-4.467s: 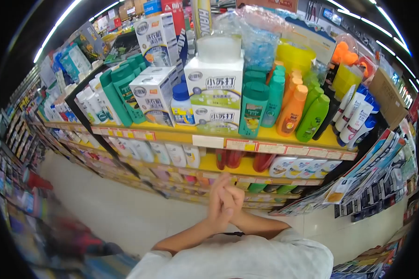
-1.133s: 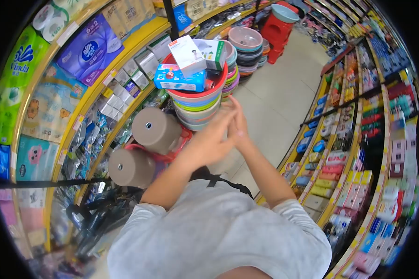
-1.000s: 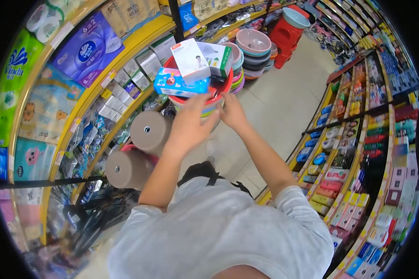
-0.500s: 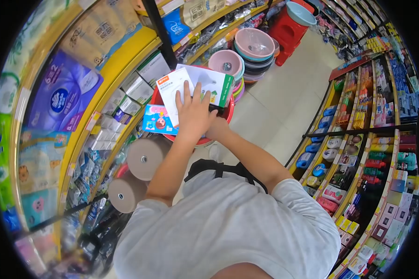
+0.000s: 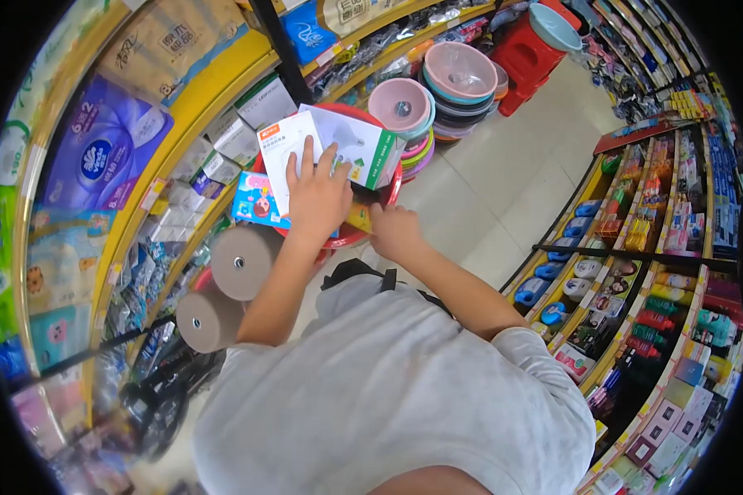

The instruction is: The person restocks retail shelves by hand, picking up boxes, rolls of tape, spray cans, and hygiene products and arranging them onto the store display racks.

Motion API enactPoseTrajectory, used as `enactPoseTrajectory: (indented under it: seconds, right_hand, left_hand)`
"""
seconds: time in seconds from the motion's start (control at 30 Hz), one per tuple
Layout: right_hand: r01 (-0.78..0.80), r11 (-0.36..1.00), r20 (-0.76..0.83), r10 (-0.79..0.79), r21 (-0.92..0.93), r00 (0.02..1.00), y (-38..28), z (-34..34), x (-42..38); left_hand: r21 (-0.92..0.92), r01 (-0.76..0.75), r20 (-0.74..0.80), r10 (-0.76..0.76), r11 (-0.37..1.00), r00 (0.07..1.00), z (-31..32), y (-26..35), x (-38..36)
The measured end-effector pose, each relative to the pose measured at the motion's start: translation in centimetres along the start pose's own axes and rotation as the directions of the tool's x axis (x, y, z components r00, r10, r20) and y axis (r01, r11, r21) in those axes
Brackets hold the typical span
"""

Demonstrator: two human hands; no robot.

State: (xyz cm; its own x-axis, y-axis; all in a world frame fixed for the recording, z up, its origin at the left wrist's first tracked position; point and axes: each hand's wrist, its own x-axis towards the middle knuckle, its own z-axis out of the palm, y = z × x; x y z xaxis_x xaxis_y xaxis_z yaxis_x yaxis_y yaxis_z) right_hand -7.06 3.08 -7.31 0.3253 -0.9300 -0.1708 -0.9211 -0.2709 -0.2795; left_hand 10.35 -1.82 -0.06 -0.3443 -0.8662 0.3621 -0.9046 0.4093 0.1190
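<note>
Since half a second ago, right hand (image 5: 396,232) and left hand (image 5: 318,200) have moved a bit apart, and a yellow thing (image 5: 360,217) now shows in the gap between them. Left arm reaches forward, and its hand lies palm down with the fingers spread wide, resting on a white box (image 5: 276,158) and not gripping it. Some fingertips reach over to a box with a green end (image 5: 361,142), just in front of that hand. Right arm slants in from its own side, with the back of the hand up and the fingers curled in. Its fingertips are right by the near end of the yellow thing, but I can't tell if they pinch it or only touch it. Both boxes sit at the top of a red tub (image 5: 395,191), under and around the left hand. To the left of that hand, a blue pack (image 5: 258,199) pokes out from under the white box, which covers part of it. Left hand hides the middle of the pile, too. Most of the yellow thing is out of sight, so I can't tell what it is. Right thumb is hard to see, and so is the tub's inside.
</note>
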Motion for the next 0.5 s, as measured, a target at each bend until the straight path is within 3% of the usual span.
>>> enactPoseTrajectory:
  seconds: [0.17,0.4,0.5]
  right_hand:
    - [-0.023,1.000,0.058,0.022,0.013,0.998,1.6,-3.8,-4.3]
    - [-0.159,0.963,0.148,0.128,0.218,0.981,5.3,-8.2,-11.1]
    - [-0.205,0.935,0.138,0.171,0.290,0.975,8.4,-9.2,-14.6]
  left_hand:
    - [-0.032,0.052,-0.054,-0.054,0.998,0.997,0.3,1.1,-0.1]
    - [-0.146,0.111,-0.163,-0.135,0.983,0.977,1.9,1.5,-0.8]
    - [-0.296,0.196,-0.040,-0.217,0.935,0.975,3.1,1.7,-1.4]
